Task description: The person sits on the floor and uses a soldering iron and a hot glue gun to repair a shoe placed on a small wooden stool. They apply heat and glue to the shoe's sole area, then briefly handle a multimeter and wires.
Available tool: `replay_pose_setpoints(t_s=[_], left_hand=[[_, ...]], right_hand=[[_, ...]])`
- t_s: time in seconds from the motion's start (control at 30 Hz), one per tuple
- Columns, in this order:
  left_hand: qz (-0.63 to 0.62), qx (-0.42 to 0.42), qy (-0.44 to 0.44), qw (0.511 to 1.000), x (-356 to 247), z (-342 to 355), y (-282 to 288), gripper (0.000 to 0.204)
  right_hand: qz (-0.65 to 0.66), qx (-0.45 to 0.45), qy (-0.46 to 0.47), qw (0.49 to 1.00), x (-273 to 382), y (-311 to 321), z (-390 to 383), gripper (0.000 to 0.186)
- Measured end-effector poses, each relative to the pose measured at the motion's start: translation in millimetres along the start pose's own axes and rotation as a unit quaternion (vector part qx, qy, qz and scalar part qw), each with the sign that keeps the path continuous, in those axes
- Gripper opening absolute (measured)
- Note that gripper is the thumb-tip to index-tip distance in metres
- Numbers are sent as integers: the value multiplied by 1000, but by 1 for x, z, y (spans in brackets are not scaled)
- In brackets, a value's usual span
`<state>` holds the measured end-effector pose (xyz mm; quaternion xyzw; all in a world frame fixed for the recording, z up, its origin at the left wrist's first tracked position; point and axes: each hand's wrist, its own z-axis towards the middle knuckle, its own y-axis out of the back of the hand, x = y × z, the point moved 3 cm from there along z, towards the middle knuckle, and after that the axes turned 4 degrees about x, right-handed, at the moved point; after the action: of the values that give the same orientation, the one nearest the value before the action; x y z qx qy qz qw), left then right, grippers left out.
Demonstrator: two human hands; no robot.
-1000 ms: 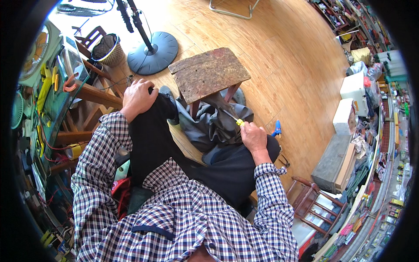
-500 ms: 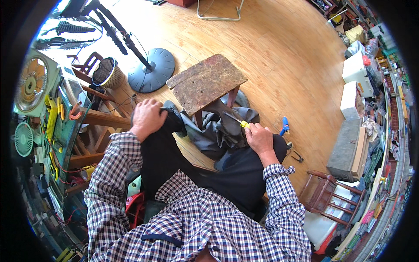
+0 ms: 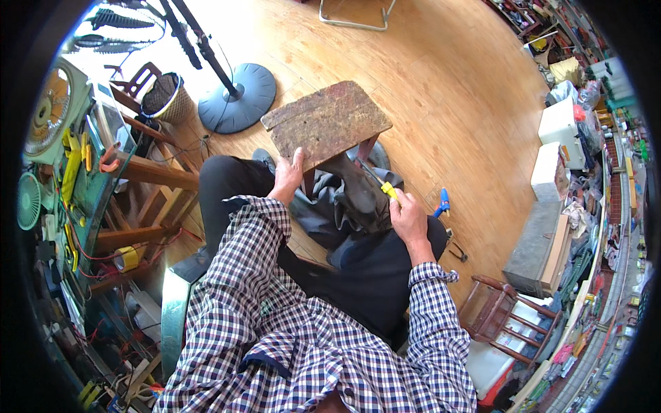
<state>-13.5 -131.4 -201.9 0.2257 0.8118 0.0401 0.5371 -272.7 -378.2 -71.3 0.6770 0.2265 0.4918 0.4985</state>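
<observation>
A worn wooden stool (image 3: 327, 122) stands before my knees. At its near left edge is my left hand (image 3: 288, 177), thumb along the board, the other fingers partly hidden; it seems to grip the edge. My right hand (image 3: 410, 219) is closed round the yellow handle of a screwdriver (image 3: 387, 187), whose thin metal shaft points up-left toward the stool. Under and in front of the stool bunches a dark grey rubbery garment (image 3: 323, 206), with a smooth boot-like part (image 3: 361, 189) just below the screwdriver shaft.
Right of my knee, a blue glue gun (image 3: 443, 202) lies on the wooden floor. Beyond the stool is a round black stand base (image 3: 237, 100). A cluttered glass-topped table (image 3: 103, 199) stands left; a small wooden chair (image 3: 490, 310) and grey box (image 3: 533, 241) are right.
My left hand has left my left knee and moved right to the stool's edge. My right hand still holds the screwdriver in nearly the same place. My view has shifted slightly.
</observation>
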Motion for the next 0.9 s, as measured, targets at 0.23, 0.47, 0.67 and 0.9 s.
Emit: replay_pose_setpoints(t_s=[0.23,0.47,0.67,0.9], left_hand=[[-177,30,-1,984,-18,-23,-11,52],[-123,-1,-53,991,-5,-15,-12,62],[-140,3,-57,989,-1,-10,-15,60],[-163,11,-53,985,-9,-17,-11,59]], right_hand=[[-56,12,-17,998,-2,7,5,29],[-117,6,-18,993,9,7,15,35],[-150,19,-10,988,13,1,19,39],[-140,45,-18,989,6,-4,20,40]])
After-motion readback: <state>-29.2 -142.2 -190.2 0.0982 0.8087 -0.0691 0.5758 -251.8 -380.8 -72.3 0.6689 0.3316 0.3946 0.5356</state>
